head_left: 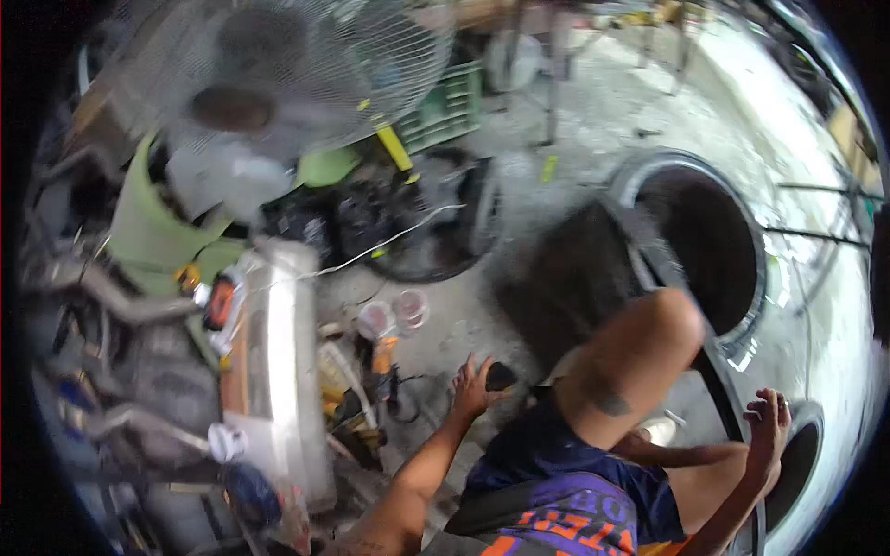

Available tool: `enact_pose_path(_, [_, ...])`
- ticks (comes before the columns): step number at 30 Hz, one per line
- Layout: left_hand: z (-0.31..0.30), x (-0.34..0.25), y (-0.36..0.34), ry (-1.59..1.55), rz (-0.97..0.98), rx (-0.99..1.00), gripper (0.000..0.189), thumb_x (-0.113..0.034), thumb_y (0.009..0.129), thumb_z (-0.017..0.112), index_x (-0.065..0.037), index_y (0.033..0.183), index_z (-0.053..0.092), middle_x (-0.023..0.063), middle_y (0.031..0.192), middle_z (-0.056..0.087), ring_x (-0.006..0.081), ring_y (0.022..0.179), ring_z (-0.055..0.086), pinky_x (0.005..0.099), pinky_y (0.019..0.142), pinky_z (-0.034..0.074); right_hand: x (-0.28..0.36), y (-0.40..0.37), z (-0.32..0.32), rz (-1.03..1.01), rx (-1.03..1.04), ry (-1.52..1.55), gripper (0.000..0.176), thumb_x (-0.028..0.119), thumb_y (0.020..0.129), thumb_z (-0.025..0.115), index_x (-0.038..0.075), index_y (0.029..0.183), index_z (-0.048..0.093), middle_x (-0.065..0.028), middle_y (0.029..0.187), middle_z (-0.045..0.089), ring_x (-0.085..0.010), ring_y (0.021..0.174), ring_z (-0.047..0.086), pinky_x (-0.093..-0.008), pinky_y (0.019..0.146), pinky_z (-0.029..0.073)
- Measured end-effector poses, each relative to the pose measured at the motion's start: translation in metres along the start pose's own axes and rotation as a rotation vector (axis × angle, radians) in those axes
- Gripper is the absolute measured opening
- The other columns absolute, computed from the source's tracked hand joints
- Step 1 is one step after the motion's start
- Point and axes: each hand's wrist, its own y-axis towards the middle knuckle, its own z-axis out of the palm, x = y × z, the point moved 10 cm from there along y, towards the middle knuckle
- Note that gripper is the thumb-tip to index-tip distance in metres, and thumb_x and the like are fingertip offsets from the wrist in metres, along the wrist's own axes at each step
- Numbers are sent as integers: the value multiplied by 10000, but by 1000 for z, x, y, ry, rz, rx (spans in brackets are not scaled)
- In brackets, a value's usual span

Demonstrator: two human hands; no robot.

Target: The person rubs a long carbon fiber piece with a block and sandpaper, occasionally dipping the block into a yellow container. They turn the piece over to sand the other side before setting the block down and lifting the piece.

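My left hand [471, 389] is low over the grey floor, its thumb and fingers around a small dark block [501, 375] whose exact kind I cannot make out. My right hand [768, 428] is raised at the right, fingers apart and nothing visible in it. Close beside that hand runs a long black curved strip [726, 394], which passes by my bent knee. A broad dark panel [565, 278] lies beyond the knee.
A large round black tub [762, 278] stands at the right. Two small clear cups [375, 320] and an orange-handled tool [383, 355] lie left of my left hand. A long pale panel [292, 371], a yellow cutter [393, 148] and a big fan [278, 74] are farther left.
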Motion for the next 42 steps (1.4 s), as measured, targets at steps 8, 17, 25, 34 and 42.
enact_pose_path(8, [79,-31,46,117,69,386,532,-295,885,701,-131,1372,565,220,1363,522,422,1229,535,513,988,480,40,-168,-188,-119,-638,67,173,188,980,663,23,1029,673,-47,927,698,-121,778,663,-269,707,547])
enact_pose_path(17, [-6,-54,101,112,265,141,356,-297,945,662,-76,1223,646,243,1285,574,441,1158,564,528,963,482,-203,-380,-264,320,-1059,128,272,289,938,738,23,953,686,-39,844,681,-116,706,665,-273,602,574])
enact_pose_path(25, [-347,-240,129,-254,891,-646,492,-478,971,636,-22,1145,700,313,1342,540,505,1236,506,546,1033,451,-245,-331,-251,236,-1017,296,254,272,959,713,21,944,677,-36,874,692,-108,741,664,-267,680,572])
enact_pose_path(34, [-124,-652,-230,-257,1634,935,1011,-286,639,948,-56,1464,411,106,1361,505,238,1267,489,360,1070,394,-63,-241,-140,-533,-275,1045,873,486,901,721,46,1533,309,-208,1472,488,-311,1264,575,-466,997,520])
enact_pose_path(42, [-87,-639,-236,-324,1317,1208,386,-111,886,725,45,1224,624,124,1088,663,179,945,642,291,852,514,-233,-385,-228,385,-1130,367,581,376,928,712,37,1355,511,-208,1191,648,-268,972,673,-392,798,554])
